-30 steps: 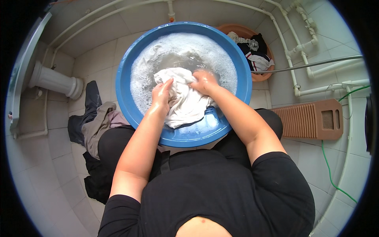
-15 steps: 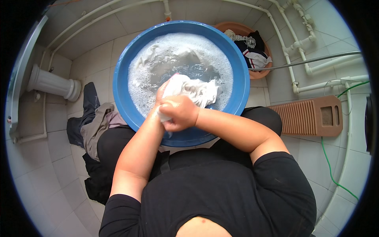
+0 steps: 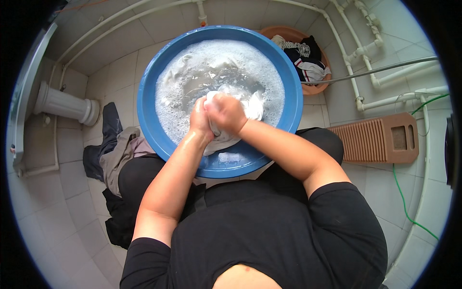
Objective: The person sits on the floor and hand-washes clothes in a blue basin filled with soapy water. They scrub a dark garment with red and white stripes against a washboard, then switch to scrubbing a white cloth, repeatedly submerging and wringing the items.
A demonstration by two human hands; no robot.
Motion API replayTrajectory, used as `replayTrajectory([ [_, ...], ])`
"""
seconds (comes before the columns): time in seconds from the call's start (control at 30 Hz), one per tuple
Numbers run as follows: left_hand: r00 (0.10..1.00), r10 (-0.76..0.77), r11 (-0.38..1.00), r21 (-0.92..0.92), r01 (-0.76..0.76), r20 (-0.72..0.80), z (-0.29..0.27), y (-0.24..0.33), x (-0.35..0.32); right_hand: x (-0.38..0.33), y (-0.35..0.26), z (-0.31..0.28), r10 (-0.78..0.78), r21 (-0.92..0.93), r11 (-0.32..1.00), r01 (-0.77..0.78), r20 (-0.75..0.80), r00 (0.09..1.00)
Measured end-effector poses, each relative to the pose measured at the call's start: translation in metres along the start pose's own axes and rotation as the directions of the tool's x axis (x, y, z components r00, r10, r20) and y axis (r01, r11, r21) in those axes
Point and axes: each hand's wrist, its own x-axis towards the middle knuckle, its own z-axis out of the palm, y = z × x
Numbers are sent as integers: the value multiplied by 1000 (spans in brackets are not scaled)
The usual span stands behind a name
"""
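Note:
A wet white cloth garment (image 3: 256, 106) is bunched between my two hands over the near half of a blue basin (image 3: 147, 113). My left hand (image 3: 200, 119) is closed on its left side, and my right hand (image 3: 227, 112) grips it from the right, the knuckles close to the left hand. Part of the cloth hangs below the hands toward the basin's near wall, and another part trails into the soapy water (image 3: 216, 82). White suds ring the water, and pale fabric lies partly sunk in it. What kind of garment it is cannot be told.
An orange-brown tub (image 3: 326, 87) with dark and striped clothes stands behind the basin at right. A brown washboard (image 3: 356, 140) lies on the right, near white pipes (image 3: 353, 79) and a green cord (image 3: 404, 212). Grey and dark clothes (image 3: 115, 149) lie at left beside a white pedestal (image 3: 67, 103).
Both hands have moved a little forward and lower toward the water, with the white garment. Its bunched right end has sunk closer to the suds, and more cloth shows beneath the hands.

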Motion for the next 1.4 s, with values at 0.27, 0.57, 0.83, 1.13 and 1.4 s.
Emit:
replayTrajectory([
  [0.27, 872, 478, 854, 177, -489, 104, -16, 50, 9, 53, 70, -41, 348, 335, 849, -408, 225, 910],
  [0.57, 891, 356, -589, 808, -21, 283, -7, 37, -5, 14, 58, -30, 359, -600, 773, 204, 679, 640],
  [0.83, 785, 266, -505, 774, -381, 560, -38, 35, 23, 30, 49, -48, 371, -347, 918, -193, 578, 727],
  [1.13, 855, 44, 227, 828, -512, 517, -26, 41, 17, -3, 87, -44, 353, -579, 814, 40, 549, 758],
  [1.4, 889, 354, -320, 931, -176, 290, -46, 19, 33, 2, 64, -36, 531, -719, 682, -129, 366, 764],
])
